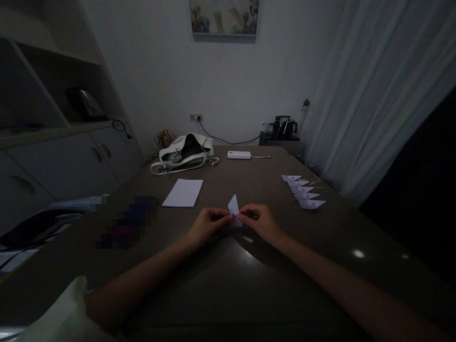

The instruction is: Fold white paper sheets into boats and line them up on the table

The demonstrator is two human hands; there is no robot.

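Both of my hands meet at the middle of the dark table (270,285). My left hand (205,225) and my right hand (259,220) each pinch one side of a small folded white paper piece (234,207), whose pointed flap sticks up between them. The fingers of both hands are closed on the paper. A stack of white paper sheets (183,193) lies just beyond my left hand. To the right, several folded white paper boats (304,191) lie in a row.
A white handbag (183,153) and a white power bank (239,155) with a cable sit at the table's far end. A kettle (284,127) stands behind. Cabinets (64,161) line the left, a curtain (374,104) the right.
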